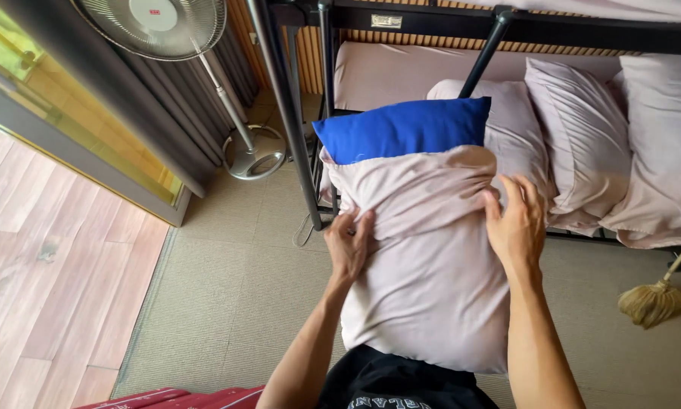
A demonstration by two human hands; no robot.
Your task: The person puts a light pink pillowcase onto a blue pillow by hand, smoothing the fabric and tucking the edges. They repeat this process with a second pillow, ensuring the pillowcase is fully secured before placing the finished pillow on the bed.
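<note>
A blue pillow (pixel 405 127) stands upright against my body, most of it inside a pale pink pillowcase (pixel 431 280). Only the pillow's top strip sticks out above the bunched case opening. My left hand (pixel 349 244) grips the case's left edge just below the opening. On the right edge, my right hand (pixel 516 224) holds the fabric with fingers spread upward.
A black metal bunk bed frame (pixel 291 113) stands just behind, with several pale pink pillows (pixel 582 129) on its lower mattress. A standing fan (pixel 166 30) is at the back left beside grey curtains. A straw broom head (pixel 651 303) lies at the right. Woven matting covers the floor.
</note>
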